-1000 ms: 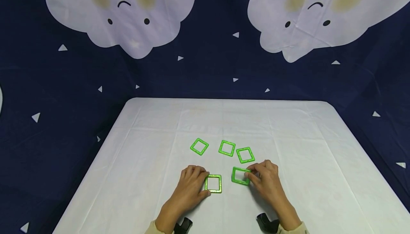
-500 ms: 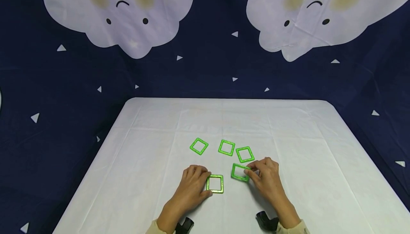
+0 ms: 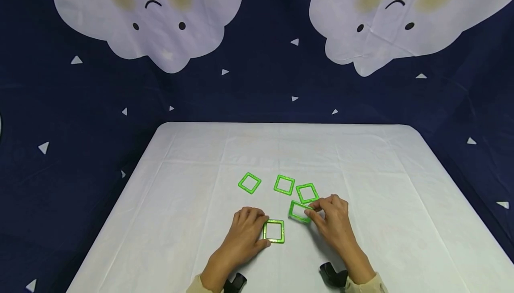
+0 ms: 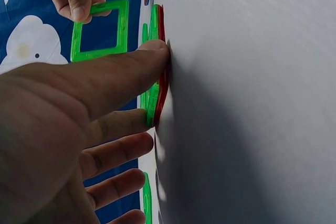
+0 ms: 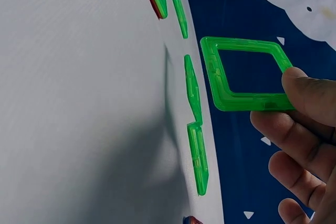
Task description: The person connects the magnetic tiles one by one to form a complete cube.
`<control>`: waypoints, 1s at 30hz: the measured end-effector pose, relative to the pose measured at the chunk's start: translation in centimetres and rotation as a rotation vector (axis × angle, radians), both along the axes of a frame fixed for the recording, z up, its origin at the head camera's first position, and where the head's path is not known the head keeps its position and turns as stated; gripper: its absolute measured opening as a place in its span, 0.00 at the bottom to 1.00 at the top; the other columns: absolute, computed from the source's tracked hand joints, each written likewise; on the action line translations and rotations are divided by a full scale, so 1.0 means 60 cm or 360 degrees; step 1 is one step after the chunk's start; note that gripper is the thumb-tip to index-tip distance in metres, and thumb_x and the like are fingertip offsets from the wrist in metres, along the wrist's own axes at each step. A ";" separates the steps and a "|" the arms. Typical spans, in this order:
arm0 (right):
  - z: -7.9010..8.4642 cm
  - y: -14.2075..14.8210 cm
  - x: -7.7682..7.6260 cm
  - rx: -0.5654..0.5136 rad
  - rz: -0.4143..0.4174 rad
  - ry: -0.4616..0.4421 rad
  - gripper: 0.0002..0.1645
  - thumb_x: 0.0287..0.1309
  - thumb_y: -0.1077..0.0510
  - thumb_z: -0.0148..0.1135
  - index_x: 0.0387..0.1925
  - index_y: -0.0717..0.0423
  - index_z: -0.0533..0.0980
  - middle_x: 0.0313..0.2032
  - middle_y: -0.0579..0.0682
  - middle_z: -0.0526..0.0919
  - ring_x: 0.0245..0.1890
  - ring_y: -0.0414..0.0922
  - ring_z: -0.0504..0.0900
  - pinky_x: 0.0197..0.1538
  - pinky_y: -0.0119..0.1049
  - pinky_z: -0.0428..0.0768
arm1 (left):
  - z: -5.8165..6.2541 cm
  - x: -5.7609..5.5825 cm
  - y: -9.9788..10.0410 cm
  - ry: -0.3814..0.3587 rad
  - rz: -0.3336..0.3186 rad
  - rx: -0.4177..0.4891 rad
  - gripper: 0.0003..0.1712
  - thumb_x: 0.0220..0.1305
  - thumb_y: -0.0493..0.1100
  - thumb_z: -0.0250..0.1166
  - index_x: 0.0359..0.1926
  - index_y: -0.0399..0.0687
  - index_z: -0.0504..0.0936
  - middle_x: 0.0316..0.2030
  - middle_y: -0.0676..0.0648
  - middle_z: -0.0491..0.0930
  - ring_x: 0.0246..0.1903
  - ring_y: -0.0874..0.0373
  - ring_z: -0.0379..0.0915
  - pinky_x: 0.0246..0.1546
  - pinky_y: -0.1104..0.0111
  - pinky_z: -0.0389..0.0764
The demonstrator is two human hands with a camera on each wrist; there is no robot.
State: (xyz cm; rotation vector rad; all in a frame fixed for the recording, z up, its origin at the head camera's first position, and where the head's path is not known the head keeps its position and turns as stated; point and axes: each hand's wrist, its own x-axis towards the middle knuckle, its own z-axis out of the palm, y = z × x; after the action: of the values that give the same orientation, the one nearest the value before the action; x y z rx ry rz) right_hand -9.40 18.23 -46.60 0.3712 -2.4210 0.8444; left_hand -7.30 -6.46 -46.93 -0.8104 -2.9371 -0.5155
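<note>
My left hand [image 3: 246, 233] holds a square green magnetic tile [image 3: 283, 231] by opposite edges, low at the table. In the left wrist view a red tile [image 4: 163, 30] lies flat against that green tile [image 4: 154, 19], on its table side; thumb and index finger span both. Pinched between my right thumb and index finger is another green magnetic tile [image 5: 257, 102], an open square frame. It is raised off the table, tilted, and the right hand [image 3: 334, 219] covers its right edge in the head view. The right hand's other fingers are loosely bent.
Three more green tiles lie farther back: one turned like a diamond [image 3: 243, 178], a middle one [image 3: 286, 178], and one on the right [image 3: 299, 195] close to the raised tile. A white cloth covers the table [image 3: 180, 195]. A dark blue printed curtain [image 3: 265, 83] hangs behind.
My left hand has slid rightward with its stacked tiles. The right hand has lifted its tile slightly away from me, toward the right back tile. The three back tiles have not moved.
</note>
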 end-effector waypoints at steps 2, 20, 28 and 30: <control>0.001 -0.001 -0.001 -0.0010 0.0012 0.0007 0.13 0.31 0.64 0.78 0.21 0.55 0.79 0.21 0.45 0.74 0.29 0.38 0.65 0.49 0.43 0.60 | 0.000 -0.001 0.002 0.0001 -0.0006 -0.0004 0.31 0.51 0.57 0.70 0.54 0.49 0.77 0.51 0.51 0.73 0.56 0.54 0.61 0.58 0.54 0.62; 0.005 -0.011 -0.009 -0.0021 0.0050 0.0047 0.13 0.33 0.61 0.78 0.24 0.54 0.80 0.21 0.44 0.79 0.29 0.39 0.69 0.50 0.46 0.62 | 0.000 0.003 0.017 0.0044 -0.0037 -0.0050 0.31 0.51 0.58 0.69 0.54 0.49 0.77 0.51 0.52 0.72 0.55 0.54 0.61 0.57 0.55 0.63; 0.004 -0.018 -0.011 -0.0030 0.0063 0.0037 0.12 0.34 0.60 0.77 0.24 0.52 0.80 0.21 0.43 0.79 0.29 0.39 0.69 0.49 0.45 0.63 | 0.000 0.004 0.021 0.0034 -0.0035 -0.0051 0.31 0.51 0.58 0.69 0.54 0.50 0.77 0.50 0.52 0.72 0.55 0.55 0.62 0.57 0.56 0.63; 0.005 -0.020 -0.012 -0.0035 0.0070 0.0033 0.12 0.34 0.60 0.77 0.24 0.51 0.80 0.21 0.43 0.79 0.29 0.39 0.69 0.49 0.44 0.63 | 0.000 0.004 0.022 0.0030 -0.0034 -0.0049 0.31 0.50 0.58 0.69 0.54 0.50 0.77 0.50 0.52 0.72 0.55 0.55 0.62 0.57 0.56 0.63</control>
State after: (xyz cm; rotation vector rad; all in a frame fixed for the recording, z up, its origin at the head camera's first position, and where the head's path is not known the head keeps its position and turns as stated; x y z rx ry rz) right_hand -10.10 17.03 -46.33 0.4245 -2.3906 0.8810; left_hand -7.06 -5.12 -46.95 -0.8461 -2.9295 -0.4628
